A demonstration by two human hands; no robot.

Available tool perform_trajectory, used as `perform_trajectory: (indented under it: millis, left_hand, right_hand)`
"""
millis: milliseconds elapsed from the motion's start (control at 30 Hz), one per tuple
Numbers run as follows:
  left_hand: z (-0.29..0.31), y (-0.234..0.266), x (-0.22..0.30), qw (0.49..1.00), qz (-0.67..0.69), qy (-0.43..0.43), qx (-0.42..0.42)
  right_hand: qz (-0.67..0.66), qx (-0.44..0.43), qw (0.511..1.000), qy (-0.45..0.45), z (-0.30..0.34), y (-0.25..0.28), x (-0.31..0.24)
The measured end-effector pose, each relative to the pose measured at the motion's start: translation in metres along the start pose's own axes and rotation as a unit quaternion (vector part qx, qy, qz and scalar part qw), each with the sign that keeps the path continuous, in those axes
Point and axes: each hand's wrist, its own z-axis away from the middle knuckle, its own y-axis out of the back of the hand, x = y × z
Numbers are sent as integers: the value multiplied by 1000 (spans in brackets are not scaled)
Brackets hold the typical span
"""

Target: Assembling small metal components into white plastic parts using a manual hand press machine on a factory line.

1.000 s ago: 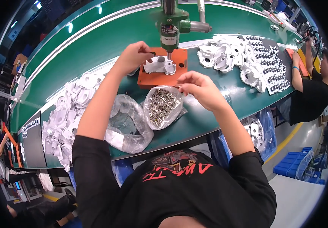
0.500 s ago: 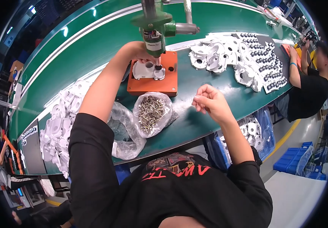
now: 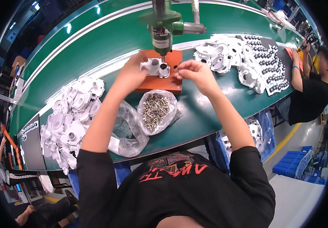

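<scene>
A white molded plastic part (image 3: 154,68) with round openings lies on an orange block (image 3: 160,84), under the spindle of a green drill-like machine (image 3: 161,40). My left hand (image 3: 134,72) holds the part's left end, fingers closed on it. To the right of the part, my right hand (image 3: 197,74) is over the block with thumb and fingertips pinched together. Whatever may be between those fingertips is too small to make out. In front of the block stands a clear plastic bag (image 3: 171,121) full of small metal screws or pins (image 3: 156,110).
White plastic parts are heaped at left (image 3: 67,125) and right (image 3: 217,57). Rows of black pieces (image 3: 268,60) sit on parts at the far right. Crumpled plastic (image 3: 133,142) lies beside the bag. A co-worker (image 3: 308,83) is at the right; blue crates (image 3: 293,161) are on the floor.
My left hand has come down from beside the spindle to the part's left end. My right hand has moved up and left to the orange block. The whole view has shifted slightly.
</scene>
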Motion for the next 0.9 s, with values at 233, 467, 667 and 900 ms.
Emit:
perform_trajectory:
  millis: [233, 467, 667, 900]
  left_hand:
    - [38, -25, -20, 980, -92, -170, 43]
    - [33, -30, -25, 978, -106, -175, 47]
    - [32, -32, -20, 985, -95, -140, 36]
    - [28, -35, -26, 980, -94, -169, 38]
  right_hand:
    - [268, 59, 953, 129, -49, -19, 25]
    - [363, 102, 909, 176, -48, -34, 30]
    - [357, 110, 910, 181, -56, -27, 38]
    - [341, 92, 919, 176, -51, -29, 30]
